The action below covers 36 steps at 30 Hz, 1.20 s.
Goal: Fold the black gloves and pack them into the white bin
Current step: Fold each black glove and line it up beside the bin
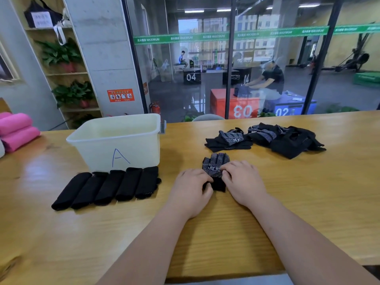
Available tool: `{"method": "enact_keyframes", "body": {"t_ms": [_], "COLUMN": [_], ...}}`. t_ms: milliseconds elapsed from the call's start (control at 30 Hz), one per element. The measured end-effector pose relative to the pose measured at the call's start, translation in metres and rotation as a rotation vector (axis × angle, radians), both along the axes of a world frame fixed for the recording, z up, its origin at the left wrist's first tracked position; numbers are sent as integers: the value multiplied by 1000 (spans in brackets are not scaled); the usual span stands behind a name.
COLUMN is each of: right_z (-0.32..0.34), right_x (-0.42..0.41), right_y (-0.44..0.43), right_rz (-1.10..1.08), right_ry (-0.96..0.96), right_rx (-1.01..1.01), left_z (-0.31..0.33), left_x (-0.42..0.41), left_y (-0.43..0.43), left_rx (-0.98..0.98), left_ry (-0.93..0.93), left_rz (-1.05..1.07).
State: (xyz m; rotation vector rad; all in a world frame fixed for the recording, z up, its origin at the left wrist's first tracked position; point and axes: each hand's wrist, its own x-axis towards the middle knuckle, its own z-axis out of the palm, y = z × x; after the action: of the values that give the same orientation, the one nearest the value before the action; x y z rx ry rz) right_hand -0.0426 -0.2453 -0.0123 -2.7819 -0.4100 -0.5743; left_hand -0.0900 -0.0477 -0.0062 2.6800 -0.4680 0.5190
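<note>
wooden table (287, 202) stands against a glass wall (205, 58). white bin (144, 149), with a blue letter on its near wall, stands upright on the table left of centre; its floor is hidden from this view. five folded gloves (109, 187) lie side by side in a row just in front of the bin, touching one another. one glove (216, 163) lies flat at table centre, right of the row, dotted palm up, fingers pointing away from the person. left hand (191, 188) rests on the glove's cuff end, fingers curled down, gripping the black edge. right hand (242, 182) lies beside it, fingertips bent and pinching the glove at its middle. unfolded gloves form a loose pile (287, 140) further back to the right, well apart from the bin. pink rolls (16, 130) lie at the table's left edge.
</note>
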Motion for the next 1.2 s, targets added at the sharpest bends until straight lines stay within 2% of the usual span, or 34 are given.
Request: {"method": "enact_keyframes", "body": {"t_ms": [67,133,233,400,500,733,1033,1200], "right_z": [-1,-1,-1,-1,-2,-1,2,3], "right_x": [-1,-1,-1,0,1,0,-4,-4], "right_y": [0,-1,-4,-4,-6,-5,-7,-6], "right_rz": [-100,-112,-4,245,322,350,373,375], "right_ry": [-19,-51,-68,58,35,40,64,62], "right_rx": [-30,-21,39,82,176,220,262,270], "left_z": [1,0,-2,1,1,-1,-2,0], "left_x": [-1,-1,2,5,7,12,13,8], "left_y": [1,2,5,5,6,9,10,9], "left_rx": [-19,-43,-68,-76,-98,-121,-58,-66], "left_ry": [-7,-18,-39,25,46,97,142,9], "left_rz": [-29,-51,-16,65,120,230,141,129]}}
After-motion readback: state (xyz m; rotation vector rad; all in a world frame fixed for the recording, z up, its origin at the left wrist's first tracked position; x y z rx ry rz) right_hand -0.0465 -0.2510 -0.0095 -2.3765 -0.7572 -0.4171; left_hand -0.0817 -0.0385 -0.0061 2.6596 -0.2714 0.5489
